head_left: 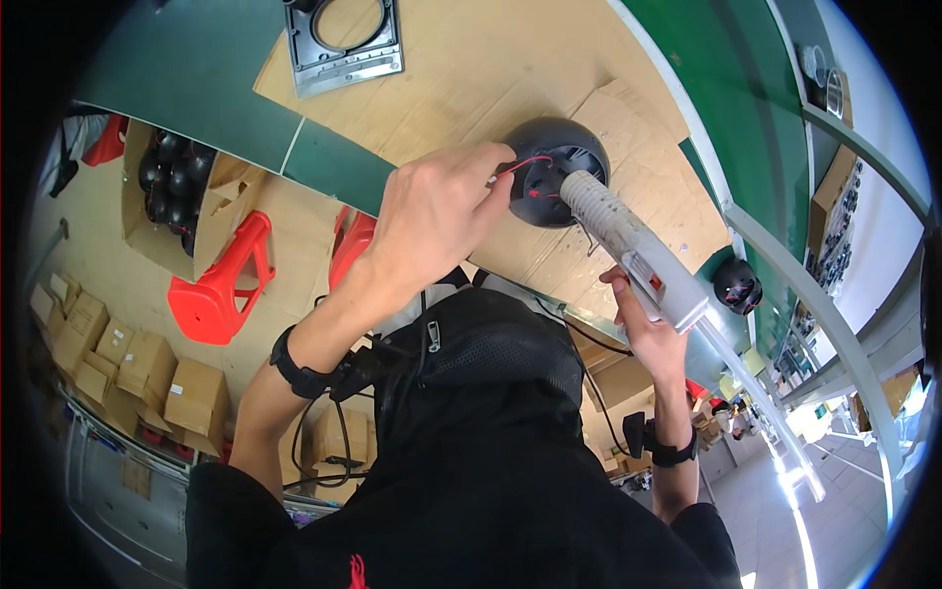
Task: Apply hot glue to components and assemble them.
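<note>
While the left grip [437,201] pinches a thin red wire [530,162] between thumb and finger, the right grip [653,339] is wrapped around a pale grey glue gun [628,236]. The gun slants up and leftward, its ribbed front over a round black shell [540,179]; from where I stand I cannot tell whether the tip touches it. A translucent stick [760,402] runs out behind the gun, toward the lower right. The wire leads into the shell, which lies with its hollow side showing on a sheet of cardboard [471,98]. That sheet covers part of a green desk [339,157]. Farther up, at the sheet's far edge, sits a black frame [353,74] with a large round hole. Off to the right, well apart from the work, rests another black ball [736,285]. Each wrist wears a black strap [302,365]. On the left, beyond the desk, stand a red stool [211,299], an open box [218,211] full of dark round shells, and stacked cartons [147,368].
</note>
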The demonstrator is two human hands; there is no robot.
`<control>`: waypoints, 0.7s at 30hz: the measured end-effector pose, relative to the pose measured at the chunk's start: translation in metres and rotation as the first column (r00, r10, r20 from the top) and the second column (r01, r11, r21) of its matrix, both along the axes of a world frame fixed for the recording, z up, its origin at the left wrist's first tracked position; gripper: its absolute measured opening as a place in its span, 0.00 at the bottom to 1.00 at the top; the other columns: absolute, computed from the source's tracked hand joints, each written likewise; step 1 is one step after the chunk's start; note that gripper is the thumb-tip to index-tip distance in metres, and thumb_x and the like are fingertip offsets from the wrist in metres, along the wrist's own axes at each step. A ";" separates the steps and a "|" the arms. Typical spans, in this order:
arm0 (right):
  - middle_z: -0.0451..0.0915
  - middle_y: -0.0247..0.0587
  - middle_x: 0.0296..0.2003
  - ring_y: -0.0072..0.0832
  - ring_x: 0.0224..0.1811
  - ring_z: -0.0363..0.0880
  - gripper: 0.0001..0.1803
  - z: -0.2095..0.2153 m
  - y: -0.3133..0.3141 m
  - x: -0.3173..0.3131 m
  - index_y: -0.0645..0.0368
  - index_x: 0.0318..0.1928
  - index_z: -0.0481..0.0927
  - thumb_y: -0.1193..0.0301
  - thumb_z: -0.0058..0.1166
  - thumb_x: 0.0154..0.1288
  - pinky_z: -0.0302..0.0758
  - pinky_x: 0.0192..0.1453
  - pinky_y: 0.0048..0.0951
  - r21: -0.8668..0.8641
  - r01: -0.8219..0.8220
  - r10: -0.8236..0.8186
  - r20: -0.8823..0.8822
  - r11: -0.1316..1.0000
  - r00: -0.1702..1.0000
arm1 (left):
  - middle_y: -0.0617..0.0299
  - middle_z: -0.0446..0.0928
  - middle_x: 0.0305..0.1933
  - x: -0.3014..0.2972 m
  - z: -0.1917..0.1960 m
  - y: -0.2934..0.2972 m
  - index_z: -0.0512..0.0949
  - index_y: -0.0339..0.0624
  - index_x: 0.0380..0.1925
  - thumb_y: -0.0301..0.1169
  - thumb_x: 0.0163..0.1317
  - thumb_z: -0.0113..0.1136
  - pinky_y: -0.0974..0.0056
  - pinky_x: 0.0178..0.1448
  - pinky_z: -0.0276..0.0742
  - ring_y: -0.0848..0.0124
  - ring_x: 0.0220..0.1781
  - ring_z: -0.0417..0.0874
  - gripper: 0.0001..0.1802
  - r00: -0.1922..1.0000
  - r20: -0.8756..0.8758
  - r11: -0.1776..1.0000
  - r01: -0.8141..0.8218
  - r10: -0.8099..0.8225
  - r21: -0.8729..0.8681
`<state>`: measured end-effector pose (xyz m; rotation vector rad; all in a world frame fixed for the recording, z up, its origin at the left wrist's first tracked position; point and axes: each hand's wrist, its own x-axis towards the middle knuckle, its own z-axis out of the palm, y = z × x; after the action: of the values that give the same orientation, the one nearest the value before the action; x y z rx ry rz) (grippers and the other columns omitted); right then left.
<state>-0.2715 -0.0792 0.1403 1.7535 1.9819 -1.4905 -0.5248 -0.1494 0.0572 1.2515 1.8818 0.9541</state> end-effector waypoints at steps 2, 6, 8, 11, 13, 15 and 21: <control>0.85 0.37 0.37 0.14 0.25 0.74 0.08 0.000 0.001 0.001 0.64 0.45 0.80 0.73 0.56 0.69 0.72 0.26 0.19 -0.041 0.029 -0.028 0.028 0.999 0.999 | 0.54 0.83 0.33 -0.006 -0.007 0.003 0.81 0.38 0.41 0.27 0.56 0.65 0.60 0.38 0.81 0.59 0.33 0.85 0.12 0.999 0.035 1.000 0.023 -0.023 -0.001; 0.86 0.39 0.40 0.18 0.34 0.79 0.12 0.002 -0.005 0.001 0.65 0.49 0.80 0.72 0.57 0.69 0.75 0.29 0.20 -0.149 0.229 -0.241 -0.068 0.962 0.968 | 0.54 0.82 0.42 -0.027 -0.009 0.005 0.78 0.42 0.51 0.32 0.55 0.67 0.56 0.46 0.80 0.54 0.44 0.84 0.22 0.987 0.081 0.991 0.137 -0.136 -0.001; 0.86 0.40 0.42 0.19 0.35 0.80 0.12 0.003 -0.001 0.004 0.64 0.50 0.80 0.72 0.56 0.69 0.76 0.29 0.21 -0.208 0.257 -0.285 -0.121 0.944 0.951 | 0.54 0.82 0.44 -0.039 -0.011 0.005 0.77 0.42 0.53 0.32 0.55 0.67 0.56 0.49 0.79 0.54 0.47 0.83 0.24 0.981 0.088 0.984 0.178 -0.175 -0.030; 0.85 0.42 0.45 0.21 0.38 0.82 0.11 -0.001 -0.002 0.010 0.63 0.50 0.80 0.73 0.54 0.71 0.78 0.31 0.22 -0.273 0.289 -0.351 -0.216 0.917 0.911 | 0.53 0.81 0.48 -0.052 -0.018 0.003 0.75 0.43 0.56 0.33 0.54 0.69 0.56 0.52 0.78 0.55 0.50 0.82 0.28 0.963 0.143 0.965 0.243 -0.228 -0.097; 0.85 0.43 0.46 0.22 0.41 0.82 0.11 0.000 -0.002 0.012 0.63 0.50 0.79 0.73 0.54 0.71 0.79 0.31 0.22 -0.308 0.306 -0.381 -0.221 0.901 0.898 | 0.55 0.79 0.50 -0.059 -0.019 0.003 0.73 0.43 0.60 0.31 0.53 0.70 0.62 0.49 0.79 0.65 0.52 0.80 0.32 0.934 0.226 0.919 0.326 -0.277 -0.222; 0.84 0.46 0.46 0.24 0.44 0.82 0.11 -0.006 -0.002 0.018 0.64 0.50 0.79 0.72 0.55 0.70 0.79 0.30 0.22 -0.352 0.361 -0.456 -0.244 0.864 0.856 | 0.56 0.79 0.50 -0.065 -0.025 -0.004 0.73 0.43 0.61 0.31 0.53 0.70 0.63 0.50 0.79 0.66 0.52 0.80 0.32 0.916 0.234 0.906 0.374 -0.327 -0.196; 0.82 0.50 0.43 0.47 0.55 0.81 0.09 -0.027 -0.004 0.045 0.63 0.46 0.75 0.71 0.52 0.71 0.79 0.24 0.25 -0.589 0.420 -0.679 -0.329 0.691 0.656 | 0.63 0.78 0.48 -0.080 -0.025 -0.004 0.72 0.45 0.62 0.30 0.57 0.68 0.65 0.48 0.77 0.73 0.49 0.78 0.31 0.841 0.399 0.866 0.465 -0.366 -0.184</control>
<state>-0.2260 -0.0831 0.1136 1.9614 1.0053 -2.6387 -0.6049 -0.1531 0.0317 1.1655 1.3257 0.6028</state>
